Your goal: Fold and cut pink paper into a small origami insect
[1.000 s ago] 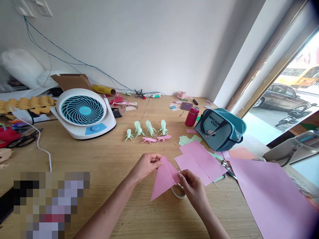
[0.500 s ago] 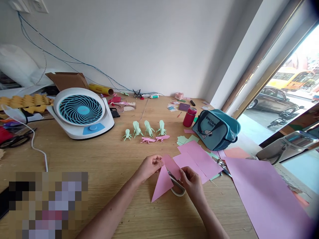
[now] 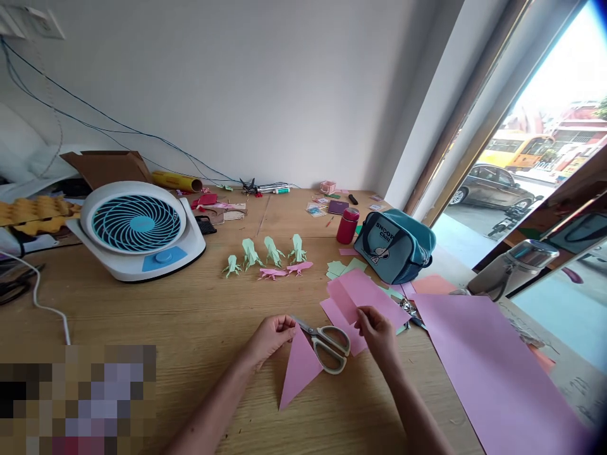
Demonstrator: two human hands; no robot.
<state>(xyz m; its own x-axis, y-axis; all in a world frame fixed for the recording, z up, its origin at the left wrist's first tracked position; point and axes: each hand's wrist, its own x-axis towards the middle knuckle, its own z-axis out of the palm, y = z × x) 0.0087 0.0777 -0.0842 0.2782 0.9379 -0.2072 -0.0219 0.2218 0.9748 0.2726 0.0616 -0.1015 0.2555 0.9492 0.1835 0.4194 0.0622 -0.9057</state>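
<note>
My left hand [image 3: 275,338] pinches the top corner of a pink paper triangle [image 3: 300,370], which hangs over the wooden table. Behind the triangle's right edge lie scissors [image 3: 332,344] with pale handles, their blades pointing up and left toward my left fingertips. Between thumb and fingers, my right hand [image 3: 377,332] holds a pink paper strip [image 3: 342,298] by its lower right corner, above other pink sheets [image 3: 374,294]. Beyond my hands stand several green folded-paper insects [image 3: 272,251], with two pink folded-paper insects [image 3: 298,268] in front of them.
A white and blue fan [image 3: 137,221] stands at the left. Toward the right are a red flask [image 3: 348,226], a teal bag [image 3: 396,246], green paper scraps [image 3: 344,268], a large pink sheet [image 3: 493,354] and a steel thermos [image 3: 515,268].
My right hand has drawn the strip away from the triangle, to the right over the pink sheets. The scissors now show more fully. The camera view has turned slightly right.
</note>
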